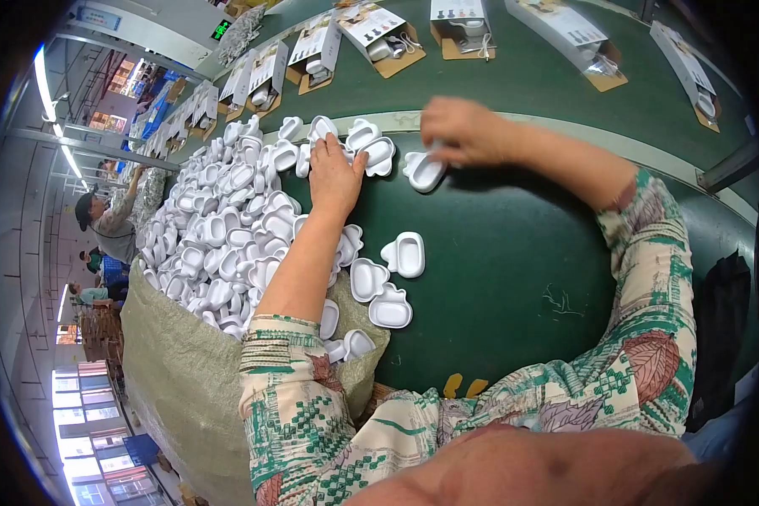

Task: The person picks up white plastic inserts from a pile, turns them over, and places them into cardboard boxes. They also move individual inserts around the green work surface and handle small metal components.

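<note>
Fingers stretched, my left hand lies against a cluster of small white plastic trays at the pile's far right edge, touching one tray. More trays, such as this one, sit right beside its thumb. My right hand is smeared by motion at the far side of the green table, its fingertips over the edge of a single white tray; whether they grip it is unclear. Three trays, one of them upright-facing, lie nearer to me. A large heap of the same trays spills from a woven sack on the left.
Beyond a pale rail, a green conveyor belt carries several open cartons with white devices and cables inside. Other people work far left. Two yellow tape marks are on the table's near edge.
</note>
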The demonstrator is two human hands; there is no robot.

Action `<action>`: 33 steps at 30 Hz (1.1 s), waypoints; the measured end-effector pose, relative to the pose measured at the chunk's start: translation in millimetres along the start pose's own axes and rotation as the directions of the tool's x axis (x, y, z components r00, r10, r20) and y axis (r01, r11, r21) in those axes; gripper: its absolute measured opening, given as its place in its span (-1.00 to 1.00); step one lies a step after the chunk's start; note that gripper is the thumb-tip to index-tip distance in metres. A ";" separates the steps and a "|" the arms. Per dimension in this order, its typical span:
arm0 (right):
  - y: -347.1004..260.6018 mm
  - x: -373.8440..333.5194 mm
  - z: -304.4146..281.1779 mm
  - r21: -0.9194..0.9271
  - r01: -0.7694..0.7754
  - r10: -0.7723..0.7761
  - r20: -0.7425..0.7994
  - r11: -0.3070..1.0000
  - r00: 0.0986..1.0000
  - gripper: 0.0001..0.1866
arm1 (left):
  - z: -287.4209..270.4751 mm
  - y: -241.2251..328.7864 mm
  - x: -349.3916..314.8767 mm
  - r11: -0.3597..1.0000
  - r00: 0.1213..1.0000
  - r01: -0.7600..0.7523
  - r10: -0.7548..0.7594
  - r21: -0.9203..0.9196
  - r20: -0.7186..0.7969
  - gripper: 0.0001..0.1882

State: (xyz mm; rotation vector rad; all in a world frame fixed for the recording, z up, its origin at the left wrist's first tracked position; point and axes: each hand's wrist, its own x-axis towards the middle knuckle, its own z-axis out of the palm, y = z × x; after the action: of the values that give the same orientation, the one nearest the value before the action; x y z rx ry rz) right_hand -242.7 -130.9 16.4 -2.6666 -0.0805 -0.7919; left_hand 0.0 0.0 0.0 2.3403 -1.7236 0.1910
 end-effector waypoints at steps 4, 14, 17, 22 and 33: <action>-20.0 -2.9 12.6 -0.166 0.124 -0.099 0.151 0.978 0.984 -0.82 | -7.7 -6.1 0.5 1.000 1.000 0.000 0.001 0.015 -0.021 -0.25; 79.3 15.7 -17.6 -0.612 -0.176 0.029 -0.243 0.771 0.970 -0.88 | -10.3 -9.7 0.9 0.956 0.950 -0.292 0.286 -0.036 -0.123 -0.38; 106.5 19.2 -27.7 -0.643 -0.288 0.143 -0.269 0.710 0.953 -0.89 | -10.6 0.2 4.6 0.908 0.916 -0.400 0.391 -0.128 -0.089 -0.41; 134.3 19.5 -38.7 -0.618 -0.526 0.298 -0.440 0.584 0.847 -0.87 | -10.4 2.4 1.5 0.902 0.910 -0.410 0.394 -0.134 -0.129 -0.42; 139.3 -11.2 -68.0 -0.590 -0.616 0.377 -0.488 0.522 0.787 -0.87 | -14.2 -9.5 7.8 0.983 0.983 0.183 -0.183 -0.001 -0.001 -0.38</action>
State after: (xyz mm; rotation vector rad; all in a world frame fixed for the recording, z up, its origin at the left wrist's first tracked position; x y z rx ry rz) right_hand -265.9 -284.5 18.7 -2.9109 1.3261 -1.1793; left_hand 11.8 -0.8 14.6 2.4801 -1.4957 0.1587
